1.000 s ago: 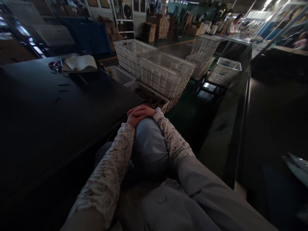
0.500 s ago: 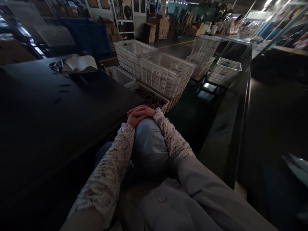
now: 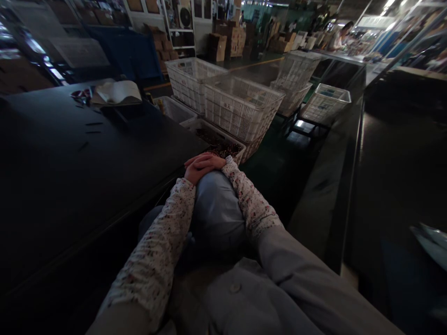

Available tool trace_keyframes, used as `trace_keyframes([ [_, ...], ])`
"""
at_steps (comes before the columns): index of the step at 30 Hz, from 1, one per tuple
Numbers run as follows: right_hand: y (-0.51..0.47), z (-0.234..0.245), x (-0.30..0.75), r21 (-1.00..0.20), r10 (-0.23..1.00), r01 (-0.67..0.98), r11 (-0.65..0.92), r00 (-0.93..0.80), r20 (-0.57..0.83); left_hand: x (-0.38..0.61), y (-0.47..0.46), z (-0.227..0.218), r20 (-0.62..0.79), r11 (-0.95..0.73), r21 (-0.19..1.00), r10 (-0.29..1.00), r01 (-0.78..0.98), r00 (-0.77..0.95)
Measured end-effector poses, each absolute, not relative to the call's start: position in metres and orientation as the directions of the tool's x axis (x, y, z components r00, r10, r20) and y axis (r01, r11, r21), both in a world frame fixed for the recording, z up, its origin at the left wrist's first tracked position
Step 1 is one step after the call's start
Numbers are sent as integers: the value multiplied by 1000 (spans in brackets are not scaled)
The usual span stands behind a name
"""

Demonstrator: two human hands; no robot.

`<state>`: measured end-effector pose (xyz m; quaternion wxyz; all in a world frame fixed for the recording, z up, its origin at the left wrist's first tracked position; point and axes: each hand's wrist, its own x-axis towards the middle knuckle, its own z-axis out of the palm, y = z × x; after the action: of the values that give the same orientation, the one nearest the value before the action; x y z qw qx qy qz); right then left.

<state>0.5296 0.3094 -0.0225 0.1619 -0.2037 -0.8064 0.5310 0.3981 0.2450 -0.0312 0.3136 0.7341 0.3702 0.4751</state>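
Dim factory floor (image 3: 272, 177), stacked cartons (image 3: 228, 42)

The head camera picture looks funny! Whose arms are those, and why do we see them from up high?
This picture comes from a camera worn on a person's head, so you see what they see, looking down. There is no robot here. The flowery sleeves are the person's own. Their right hand lies over their left hand, on their knee in light blue trousers. They seem to hold nothing. Beside them is a black table with a folded paper on it. Just ahead, a white plastic crate holds lots of small dark pieces. Far away, another person stands near a long bench.
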Motion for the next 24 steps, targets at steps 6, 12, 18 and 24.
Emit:
trace_keyframes([
  [6,310,-21,532,-907,480,206,367,-877,-5,397,251,-36,448,-521,811,846,267,290],
  [12,313,-26,531,-909,467,163,384,-883,39,396,251,-37,482,-554,796,823,243,300],
  [18,311,-25,531,-905,448,98,413,-888,108,397,249,-35,452,-524,811,843,260,292],
  [24,309,-25,529,-918,450,104,383,-889,87,397,250,-36,459,-535,802,837,266,297],
])
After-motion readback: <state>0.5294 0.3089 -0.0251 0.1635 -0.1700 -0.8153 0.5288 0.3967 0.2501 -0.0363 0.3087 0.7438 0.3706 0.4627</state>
